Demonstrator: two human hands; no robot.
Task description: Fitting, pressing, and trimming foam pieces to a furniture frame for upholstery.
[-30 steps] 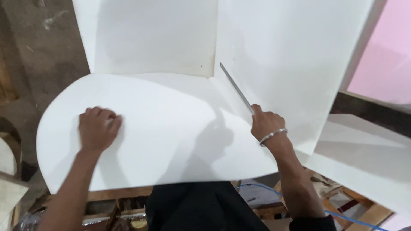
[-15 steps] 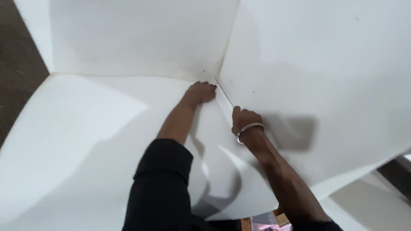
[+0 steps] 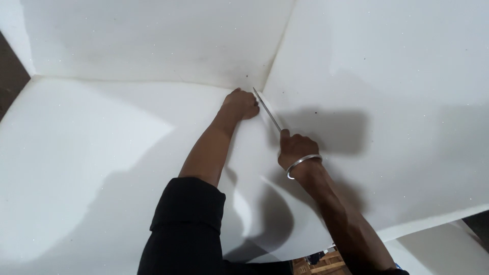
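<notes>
A large white foam sheet (image 3: 91, 153) lies flat in front of me, with its far part (image 3: 153, 40) and right part (image 3: 397, 102) rising as upright flaps. My left hand (image 3: 240, 105) presses on the foam near the corner where the flaps meet, fingers curled. A long thin knife blade (image 3: 267, 109) runs along the seam toward that corner, and my right hand (image 3: 295, 147), with a metal bangle on the wrist, grips its handle. The handle is hidden inside my fist.
A second white foam piece (image 3: 443, 249) shows at the lower right edge. Wooden parts (image 3: 316, 262) appear below the sheet's rounded front edge. Dark floor (image 3: 10, 76) is visible at the far left.
I have leaned in closer over the sheet. My left hand moved from the left of the foam up to the corner, and the knife hand followed along the seam.
</notes>
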